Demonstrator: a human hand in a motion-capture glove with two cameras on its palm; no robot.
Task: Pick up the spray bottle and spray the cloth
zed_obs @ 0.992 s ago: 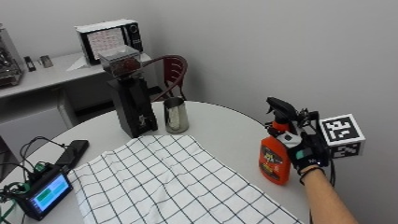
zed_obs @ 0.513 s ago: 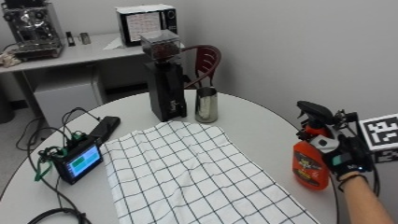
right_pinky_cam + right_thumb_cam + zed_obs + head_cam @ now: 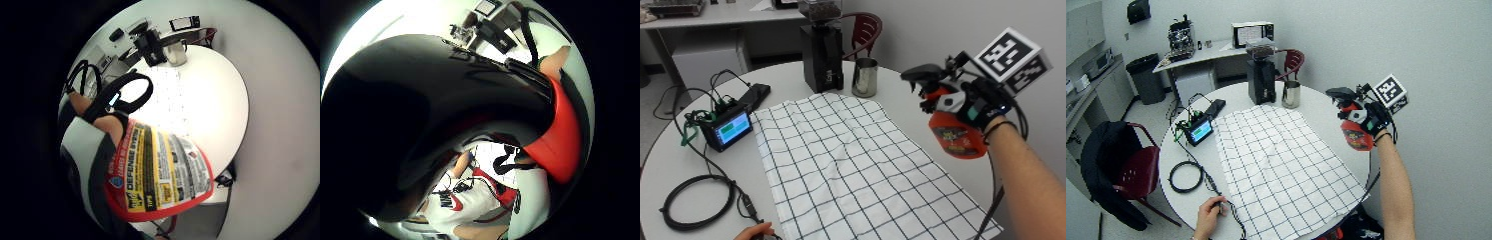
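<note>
An orange spray bottle (image 3: 958, 135) with a black trigger head hangs in the air over the table's right edge, its nozzle turned toward the cloth. My gloved right hand (image 3: 976, 107) grips its neck, fingers curled round it. The wide outside view shows the bottle (image 3: 1356, 134) and the hand (image 3: 1373, 119) lifted well above the tabletop. A white cloth (image 3: 853, 162) with a dark grid lies spread flat across the middle of the round table. The bottle's yellow label (image 3: 160, 172) fills the little finger side palm view; its black head (image 3: 435, 105) fills the thumb side view.
A black coffee grinder (image 3: 821, 50) and a steel cup (image 3: 865, 76) stand at the table's far side. A small screen device (image 3: 726, 129) with cables sits left of the cloth, with a coiled cable (image 3: 696, 202) nearer. A bare hand (image 3: 756, 232) rests at the near edge.
The bottle has risen off the table with my hand around it and now hangs higher. The outside camera has moved too.
</note>
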